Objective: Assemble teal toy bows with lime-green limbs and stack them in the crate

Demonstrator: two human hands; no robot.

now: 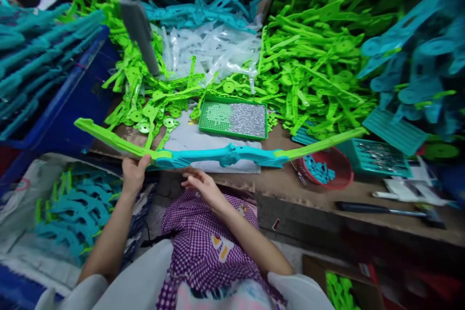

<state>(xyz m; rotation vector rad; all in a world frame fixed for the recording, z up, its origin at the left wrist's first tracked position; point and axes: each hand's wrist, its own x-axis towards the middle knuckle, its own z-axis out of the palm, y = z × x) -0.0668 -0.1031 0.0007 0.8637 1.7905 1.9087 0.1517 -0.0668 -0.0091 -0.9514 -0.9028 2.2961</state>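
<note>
A long, bow-shaped plastic assembly (203,156), blue in the middle with a lime-green arm at each end, spans the front of the workbench. My left hand (132,174) is closed around it near the joint of the left green arm and the blue middle, thumb on top. Just below the blue section is my right hand (204,187), fingers stretched out and holding nothing. Whether its fingertips touch the assembly I cannot tell. Behind the assembly sits a green tray (209,128) full of small metal pins, on a whitish sheet (189,143).
Lime-green plastic parts (312,53) and clear plastic parts (210,51) are heaped at the back. A red bowl (347,174) of small blue pieces and a hammer (378,208) lie at the right. Blue crates (83,77) stand at the left. A grey post (138,31) rises behind.
</note>
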